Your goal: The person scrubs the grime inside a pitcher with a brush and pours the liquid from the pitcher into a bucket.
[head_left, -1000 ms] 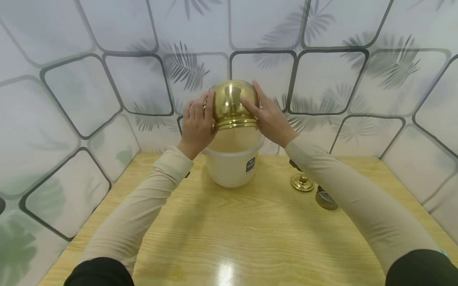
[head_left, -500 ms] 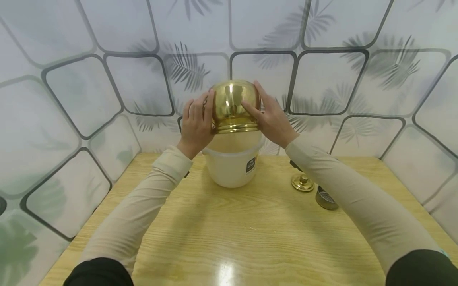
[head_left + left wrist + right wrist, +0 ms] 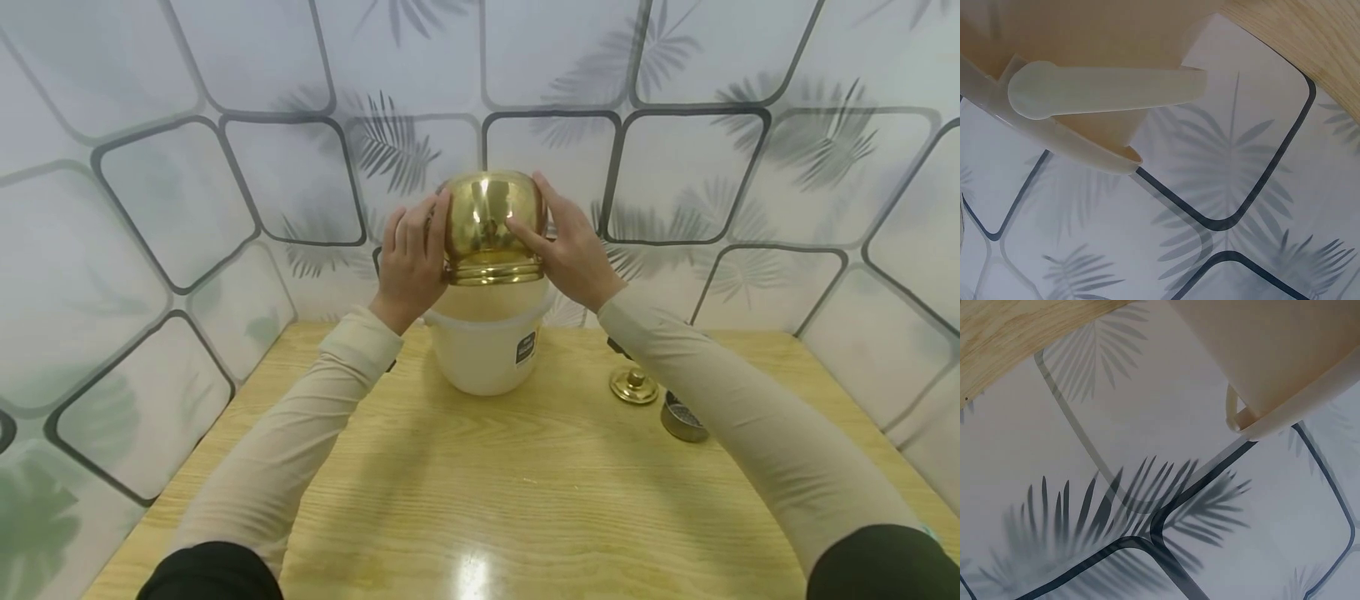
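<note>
A shiny rounded brass pot is held up over a white plastic bucket in the head view. Ringed bands circle the pot's lower end, facing the bucket. My left hand grips the pot's left side, fingers pointing up along it. On the opposite side my right hand holds it, with the thumb across the front. In the left wrist view, the bucket's pale handle hangs by its rim. The right wrist view catches the bucket's rim. Neither wrist view includes a hand or the pot.
A brass lid with a knob lies on the wooden table, right of the bucket. Beside it sits a small round metal container, partly behind the right sleeve. A leaf-patterned wall covering rises behind and on both sides.
The brass pot has come down slightly, its banded end tipping lower over the bucket. Both hands keep their hold and have barely moved.
</note>
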Motion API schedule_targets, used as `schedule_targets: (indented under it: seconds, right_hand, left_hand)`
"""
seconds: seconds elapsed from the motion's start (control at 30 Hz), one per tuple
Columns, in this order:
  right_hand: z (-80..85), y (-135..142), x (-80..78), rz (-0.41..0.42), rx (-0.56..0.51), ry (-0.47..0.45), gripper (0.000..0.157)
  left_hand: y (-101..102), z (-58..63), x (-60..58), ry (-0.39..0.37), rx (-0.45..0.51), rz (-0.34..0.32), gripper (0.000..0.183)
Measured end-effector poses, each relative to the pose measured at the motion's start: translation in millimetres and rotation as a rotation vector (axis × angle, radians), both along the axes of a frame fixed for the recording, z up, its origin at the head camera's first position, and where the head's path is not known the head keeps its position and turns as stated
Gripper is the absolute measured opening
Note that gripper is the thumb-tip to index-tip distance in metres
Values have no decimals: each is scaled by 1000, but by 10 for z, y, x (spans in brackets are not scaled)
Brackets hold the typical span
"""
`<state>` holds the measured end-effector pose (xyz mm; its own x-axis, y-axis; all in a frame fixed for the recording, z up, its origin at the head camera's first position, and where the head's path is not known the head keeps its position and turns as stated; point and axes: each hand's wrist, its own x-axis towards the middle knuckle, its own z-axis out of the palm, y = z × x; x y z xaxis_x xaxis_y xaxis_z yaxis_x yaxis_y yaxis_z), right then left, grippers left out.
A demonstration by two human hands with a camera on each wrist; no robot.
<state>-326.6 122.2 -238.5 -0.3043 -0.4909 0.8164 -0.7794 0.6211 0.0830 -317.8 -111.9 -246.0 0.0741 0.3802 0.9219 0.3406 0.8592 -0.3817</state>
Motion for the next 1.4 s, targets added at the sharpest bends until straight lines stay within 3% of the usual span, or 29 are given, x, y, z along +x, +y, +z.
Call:
schedule_targets:
  seconds: [0.23,0.5,0.73,1.17,1.4]
  right_hand:
    - [-25,-5,-33,24,18,195,90]
    - [12,-20,-67,15,13,332,94]
    - [56,-35,-83,14,-14,369,76]
    - [124,-50,-68,-3,-37,441,92]
    - [77,-32,-53,6,-43,405,84]
  left_hand:
    - [1,7,-8,51,9,8,47]
    - [-9,53,-37,58,12,-17,48]
    - [-4,124,-25,75,28,-22,46]
    - [1,168,-17,105,45,-10,45]
    - [19,124,-12,125,50,-6,44]
